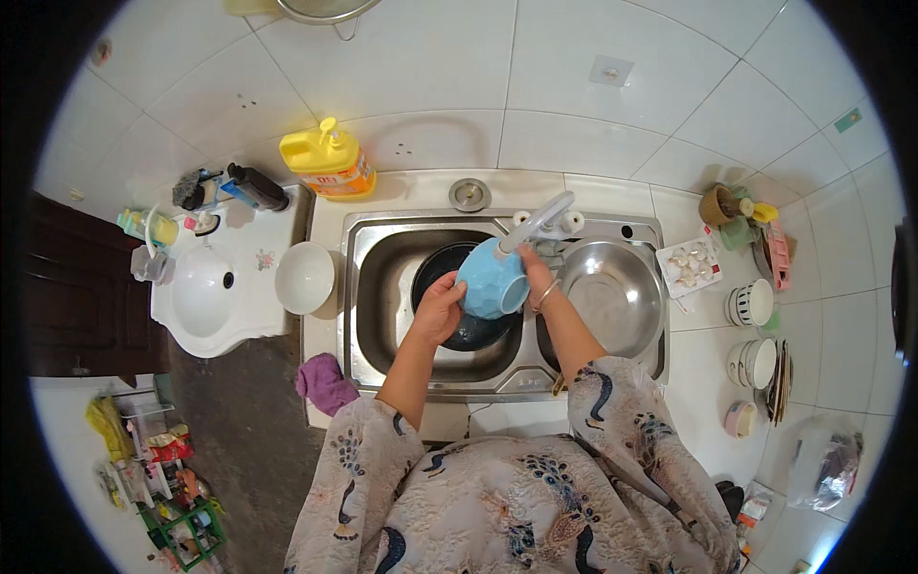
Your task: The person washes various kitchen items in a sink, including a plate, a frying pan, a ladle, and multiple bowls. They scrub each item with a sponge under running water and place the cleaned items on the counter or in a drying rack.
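Observation:
Both of my hands hold a light blue faceted bowl (484, 281) over the left basin of the steel double sink (365, 330). It is tilted, with its round foot toward the lower right. My left hand (441, 308) grips its left edge, thumb on the outside. At the upper right edge, my right hand (536, 275) is closed on the bowl, its fingers partly hidden behind it. Directly above the bowl is the pale faucet spout (545, 217); whether water runs cannot be made out. A dark round tub (475, 332) sits below in the left basin.
A large steel bowl (614, 297) fills the right basin. Left of the sink are a white bowl (305, 278), a purple cloth (326, 383) and a yellow pump jug (328, 163). Stacked bowls (753, 304) and a white tray of small pale pieces (690, 265) stand at right.

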A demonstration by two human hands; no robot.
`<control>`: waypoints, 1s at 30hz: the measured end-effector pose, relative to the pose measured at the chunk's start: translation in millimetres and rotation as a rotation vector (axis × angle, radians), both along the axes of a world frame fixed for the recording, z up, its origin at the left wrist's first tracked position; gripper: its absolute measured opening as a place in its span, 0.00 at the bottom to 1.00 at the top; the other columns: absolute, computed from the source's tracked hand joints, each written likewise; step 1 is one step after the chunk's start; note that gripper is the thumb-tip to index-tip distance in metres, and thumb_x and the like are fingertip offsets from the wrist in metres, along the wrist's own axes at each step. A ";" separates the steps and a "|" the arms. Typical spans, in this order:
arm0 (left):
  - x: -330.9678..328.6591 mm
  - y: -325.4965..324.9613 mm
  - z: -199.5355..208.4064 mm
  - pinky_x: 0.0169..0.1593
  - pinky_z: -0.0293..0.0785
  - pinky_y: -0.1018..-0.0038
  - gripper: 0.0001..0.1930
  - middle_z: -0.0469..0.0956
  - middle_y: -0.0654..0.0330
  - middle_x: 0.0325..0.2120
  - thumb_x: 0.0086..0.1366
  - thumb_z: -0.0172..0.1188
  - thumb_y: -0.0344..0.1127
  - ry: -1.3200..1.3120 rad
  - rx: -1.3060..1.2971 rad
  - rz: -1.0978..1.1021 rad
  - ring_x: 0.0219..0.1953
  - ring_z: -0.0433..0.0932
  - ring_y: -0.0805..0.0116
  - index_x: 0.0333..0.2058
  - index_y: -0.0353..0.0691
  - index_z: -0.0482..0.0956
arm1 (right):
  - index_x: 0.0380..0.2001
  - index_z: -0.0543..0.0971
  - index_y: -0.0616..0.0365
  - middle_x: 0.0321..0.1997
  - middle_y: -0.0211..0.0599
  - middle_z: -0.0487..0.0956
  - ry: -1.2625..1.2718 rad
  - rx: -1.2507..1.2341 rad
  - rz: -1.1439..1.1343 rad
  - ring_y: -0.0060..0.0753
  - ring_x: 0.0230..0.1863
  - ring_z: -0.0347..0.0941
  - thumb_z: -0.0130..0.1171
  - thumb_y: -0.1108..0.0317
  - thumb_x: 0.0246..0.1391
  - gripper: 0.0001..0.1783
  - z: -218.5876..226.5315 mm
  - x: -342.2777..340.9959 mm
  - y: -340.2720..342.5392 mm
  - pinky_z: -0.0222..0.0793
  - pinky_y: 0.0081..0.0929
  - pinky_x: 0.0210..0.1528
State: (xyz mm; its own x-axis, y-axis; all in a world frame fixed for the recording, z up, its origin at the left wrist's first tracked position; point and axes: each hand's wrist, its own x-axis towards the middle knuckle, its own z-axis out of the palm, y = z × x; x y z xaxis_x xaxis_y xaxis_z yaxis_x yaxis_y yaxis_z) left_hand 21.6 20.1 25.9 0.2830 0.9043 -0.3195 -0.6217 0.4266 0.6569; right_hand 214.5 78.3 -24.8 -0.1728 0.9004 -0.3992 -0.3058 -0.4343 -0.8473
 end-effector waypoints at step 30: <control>-0.8 0.9 -14.7 0.54 0.61 0.64 0.15 0.68 0.53 0.46 0.65 0.43 0.33 -0.074 -0.267 0.397 0.47 0.68 0.63 0.47 0.31 0.65 | 0.33 0.78 0.55 0.33 0.41 0.76 -1.458 0.577 0.208 0.38 0.33 0.73 0.50 0.69 0.46 0.11 -23.5 12.7 5.9 0.70 0.31 0.37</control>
